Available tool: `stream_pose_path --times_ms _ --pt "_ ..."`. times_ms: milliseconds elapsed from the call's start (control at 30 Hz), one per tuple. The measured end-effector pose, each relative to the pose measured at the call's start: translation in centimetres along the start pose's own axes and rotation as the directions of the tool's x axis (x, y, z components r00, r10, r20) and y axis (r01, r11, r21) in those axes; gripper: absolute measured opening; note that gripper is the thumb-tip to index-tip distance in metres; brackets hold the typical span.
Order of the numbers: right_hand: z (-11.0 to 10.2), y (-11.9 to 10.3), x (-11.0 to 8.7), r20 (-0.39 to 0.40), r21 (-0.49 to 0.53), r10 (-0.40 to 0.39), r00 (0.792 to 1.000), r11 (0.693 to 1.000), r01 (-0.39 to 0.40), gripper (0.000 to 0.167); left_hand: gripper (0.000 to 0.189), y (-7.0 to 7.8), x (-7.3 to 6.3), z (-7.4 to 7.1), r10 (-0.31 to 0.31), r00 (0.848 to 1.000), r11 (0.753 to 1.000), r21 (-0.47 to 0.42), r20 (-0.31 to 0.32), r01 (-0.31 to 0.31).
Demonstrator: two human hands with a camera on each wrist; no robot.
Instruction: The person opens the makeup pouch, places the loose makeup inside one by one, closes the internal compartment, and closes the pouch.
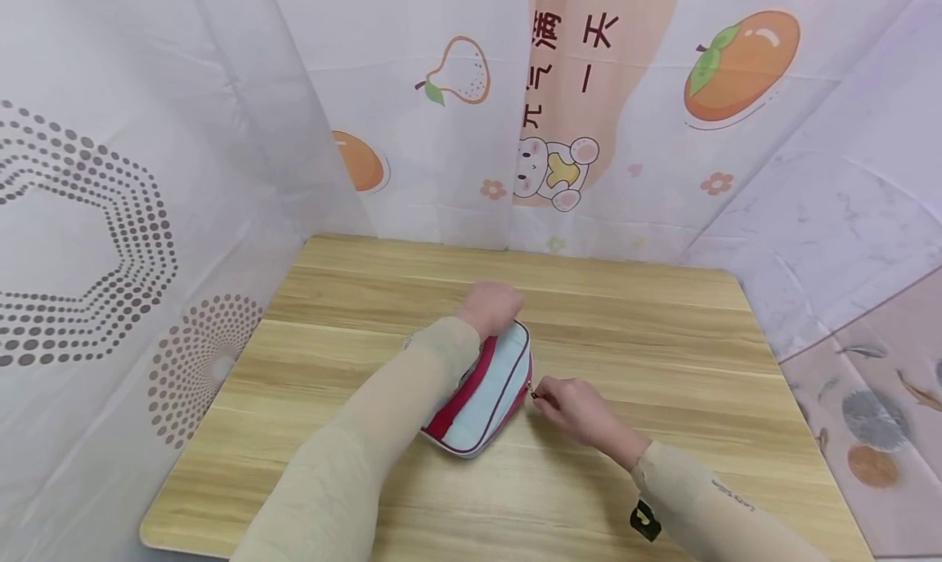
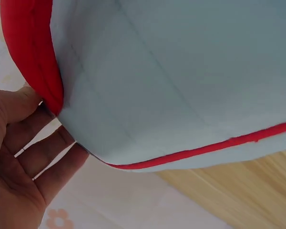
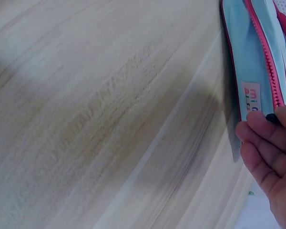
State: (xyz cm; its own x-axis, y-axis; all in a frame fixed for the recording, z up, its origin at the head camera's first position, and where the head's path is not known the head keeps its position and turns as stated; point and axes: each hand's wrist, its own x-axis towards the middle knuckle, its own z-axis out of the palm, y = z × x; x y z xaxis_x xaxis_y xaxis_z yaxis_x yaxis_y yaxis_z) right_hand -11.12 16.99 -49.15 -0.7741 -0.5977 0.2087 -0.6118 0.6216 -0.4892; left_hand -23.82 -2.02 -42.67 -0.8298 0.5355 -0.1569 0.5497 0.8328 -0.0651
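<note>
A light blue pouch with dark red trim lies on the wooden table, partly hidden under the left forearm. At its far end my left hand grips the edge; in the left wrist view the thumb is by the end of the red strap and the fingers are at the pouch's rim. My right hand pinches a small dark zipper pull between thumb and forefinger, at the near right side. A pinkish-red zipper runs up from it, beside a small printed label.
The wooden table extends around the pouch. White printed curtains hang behind it and at the left. A black and yellow object is by the right sleeve.
</note>
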Motion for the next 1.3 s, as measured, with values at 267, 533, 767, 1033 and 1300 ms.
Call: stream_pose_path --times_ms 267,533,767,1033,1300 --pt "0.1 -0.2 -0.4 0.067 0.044 -0.039 0.997 0.998 0.036 0.004 0.019 -1.1 -0.2 0.3 -0.099 0.995 0.994 -0.051 0.029 0.1" --pt "-0.4 0.2 -0.5 0.076 0.052 -0.024 0.997 0.998 0.02 0.003 0.017 -2.3 -0.4 0.7 -0.176 0.982 0.977 -0.106 0.075 0.183" --pt "-0.9 0.5 -0.2 0.113 0.058 0.024 0.993 0.998 -0.031 0.002 0.021 -3.3 -0.7 0.5 -0.116 0.987 0.976 -0.172 0.109 0.133" --pt "-1.0 0.8 -0.2 0.115 0.054 0.002 0.993 0.999 -0.008 0.003 0.039 -1.8 -1.0 -0.3 0.233 0.953 0.943 -0.285 0.192 -0.173" --pt "-0.9 1.1 -0.1 0.092 0.045 -0.031 0.995 0.999 0.027 0.006 0.045 1.7 -1.2 -0.3 0.431 0.848 0.89 -0.297 0.309 -0.345"
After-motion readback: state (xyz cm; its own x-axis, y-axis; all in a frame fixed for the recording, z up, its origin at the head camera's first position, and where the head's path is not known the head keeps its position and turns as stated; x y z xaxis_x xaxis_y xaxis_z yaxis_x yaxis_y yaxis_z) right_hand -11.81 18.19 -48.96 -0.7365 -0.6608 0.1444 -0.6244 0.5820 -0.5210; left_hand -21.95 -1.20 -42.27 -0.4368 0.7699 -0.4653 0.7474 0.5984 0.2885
